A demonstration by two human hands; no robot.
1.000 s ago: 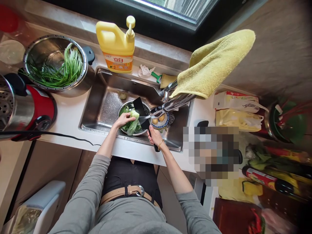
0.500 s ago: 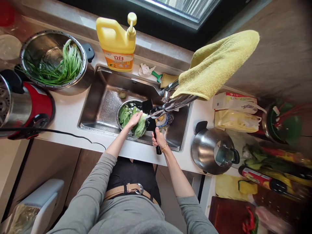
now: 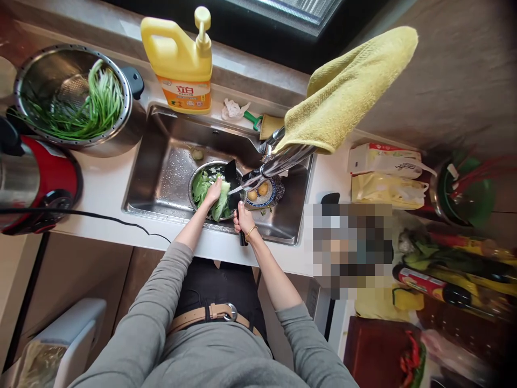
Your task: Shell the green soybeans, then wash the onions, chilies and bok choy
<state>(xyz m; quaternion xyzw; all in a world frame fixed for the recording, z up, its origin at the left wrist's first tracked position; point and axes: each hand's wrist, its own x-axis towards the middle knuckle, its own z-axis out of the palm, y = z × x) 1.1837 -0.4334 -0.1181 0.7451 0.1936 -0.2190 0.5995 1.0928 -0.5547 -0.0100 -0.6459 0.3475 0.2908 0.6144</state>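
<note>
My left hand is closed around a bunch of leafy green vegetable, above a metal bowl in the sink. More green leaves lie in that bowl. My right hand grips the black handle of a broad, black-bladed knife. Its blade stands upright beside the greens, partly hidden by them and by the tap. Water runs from the tap between my hands. To the right of the blade sits a blue-rimmed bowl with two round yellowish things inside.
The steel sink surrounds the bowls. A yellow towel hangs over the tap. Behind stands a detergent jug; at left are a pot of green onions and a red appliance. Packages and a cutting board lie right.
The view has shifted slightly. Both hands, with the greens and the knife, have moved a little left, and more of the blue-rimmed bowl shows.
</note>
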